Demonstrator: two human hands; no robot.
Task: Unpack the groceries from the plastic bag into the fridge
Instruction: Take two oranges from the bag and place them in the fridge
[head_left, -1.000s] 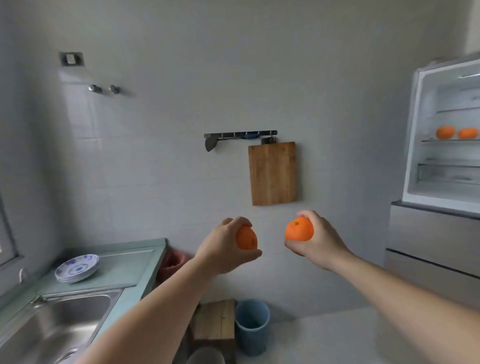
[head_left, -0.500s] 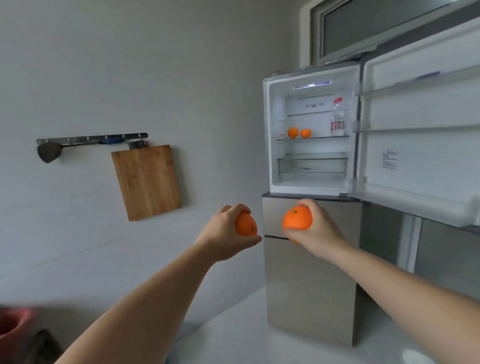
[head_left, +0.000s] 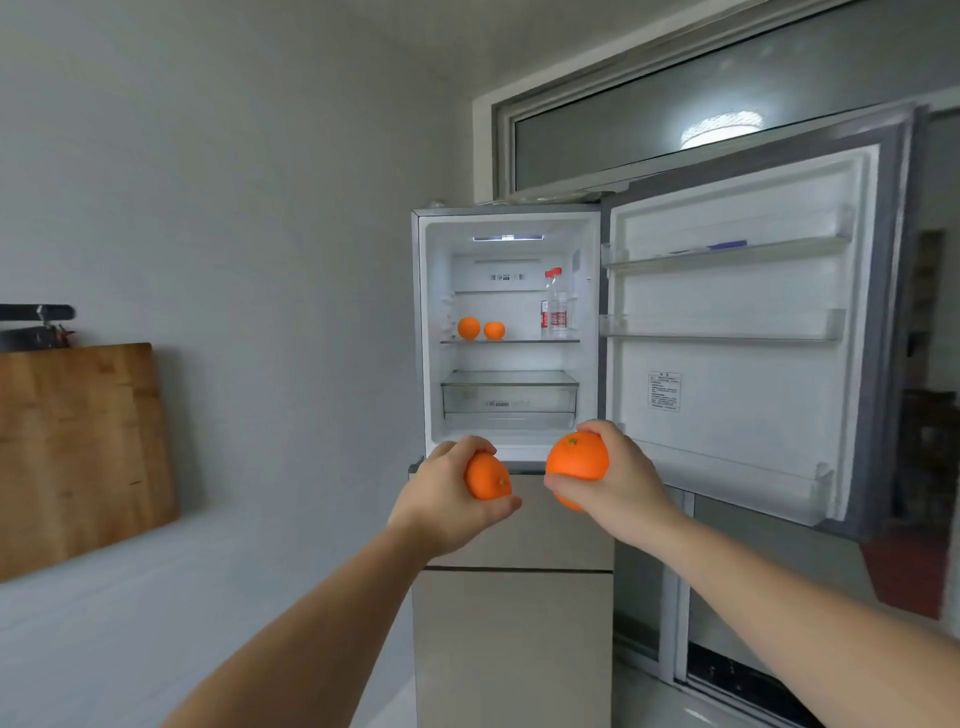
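Observation:
My left hand (head_left: 447, 499) grips a small orange (head_left: 485, 475). My right hand (head_left: 618, 483) grips a larger orange (head_left: 576, 457), with a sliver of orange showing beneath it. Both hands are held out in front of the open fridge (head_left: 431, 332), just below its lit upper compartment. On the glass shelf (head_left: 524, 341) inside lie two oranges (head_left: 480, 329) at the left and a clear bottle (head_left: 555, 306) with a red cap at the right. The plastic bag is out of view.
The fridge door (head_left: 737, 332) stands swung open to the right, its racks nearly bare. A clear drawer (head_left: 509, 400) sits under the shelf. Closed lower drawers (head_left: 514, 623) are below my hands. A wooden cutting board (head_left: 78, 452) hangs on the left wall.
My view has swung right from the sink and counter to face the fridge, which now looks closer. Both hands have kept hold of their oranges, held out in front.

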